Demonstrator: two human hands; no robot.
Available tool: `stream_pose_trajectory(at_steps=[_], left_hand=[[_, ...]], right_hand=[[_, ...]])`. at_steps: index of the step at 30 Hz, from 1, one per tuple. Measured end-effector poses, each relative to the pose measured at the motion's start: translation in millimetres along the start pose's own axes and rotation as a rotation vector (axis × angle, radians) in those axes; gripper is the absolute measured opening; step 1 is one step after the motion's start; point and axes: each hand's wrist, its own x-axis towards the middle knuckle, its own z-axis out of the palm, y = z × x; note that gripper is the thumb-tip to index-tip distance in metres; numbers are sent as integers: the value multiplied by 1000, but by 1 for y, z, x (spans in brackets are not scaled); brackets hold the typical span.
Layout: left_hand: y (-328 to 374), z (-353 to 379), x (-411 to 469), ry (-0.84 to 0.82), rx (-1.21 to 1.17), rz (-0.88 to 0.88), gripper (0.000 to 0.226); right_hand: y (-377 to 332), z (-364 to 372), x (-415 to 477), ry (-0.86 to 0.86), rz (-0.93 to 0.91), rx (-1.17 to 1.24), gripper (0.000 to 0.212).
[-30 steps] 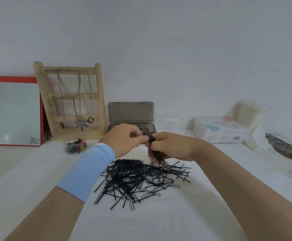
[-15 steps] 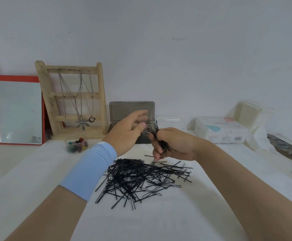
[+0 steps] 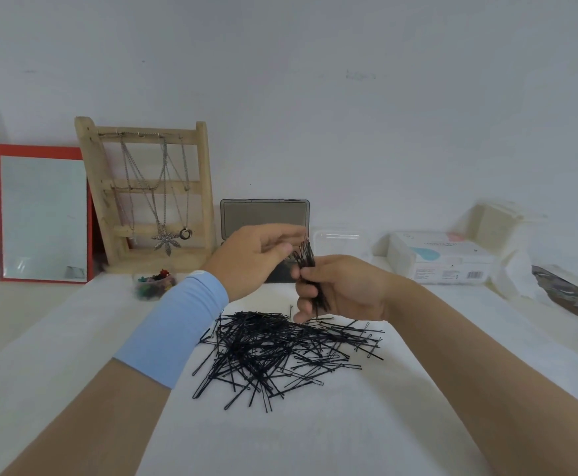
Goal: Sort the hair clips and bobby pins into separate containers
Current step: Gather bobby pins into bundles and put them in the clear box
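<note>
A loose pile of black bobby pins lies on the white cloth in front of me. My right hand grips an upright bundle of bobby pins just above the pile's far edge. My left hand hovers beside the bundle's top with relaxed, extended fingers, holding nothing that I can see. Behind my hands stands an open grey case, its base mostly hidden. A small clear cup of colourful hair clips sits to the left, by my light blue sleeve.
A wooden stand hung with necklaces and a red-framed mirror stand at the back left. A clear plastic box, a white wipes pack and a white container line the back right. A patterned tray lies far right.
My left hand has let go of the bundle and opened its fingers. My right hand has turned the bundle more upright and keeps its grip.
</note>
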Motion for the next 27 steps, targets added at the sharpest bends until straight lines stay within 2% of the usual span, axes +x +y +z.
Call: stream_pose_trajectory(at_steps=[5, 9, 14, 18, 21, 23, 25, 27], left_hand=[[-2, -5, 2, -41, 215, -27, 36], [-3, 1, 0, -52, 191, -18, 50], [-4, 7, 1, -92, 224, -47, 46], [-1, 7, -1, -119, 254, 6, 65], [-5, 6, 2, -103, 368, -19, 56], [-5, 8, 1, -125, 300, -77, 50], [-2, 11, 1, -187, 131, -105, 47], [2, 13, 0, -208, 1, -109, 52]], right_hand=[[3, 4, 2, 45, -43, 5, 20], [-1, 0, 0, 40, -60, 10, 23], [-3, -1, -3, 16, 5, -35, 20], [-5, -2, -4, 25, 3, -52, 20], [-5, -1, -4, 1, -3, -68, 20], [-4, 0, -4, -3, -7, -63, 19], [-4, -1, -4, -10, -7, -61, 18], [-4, -3, -4, -16, -4, -49, 20]])
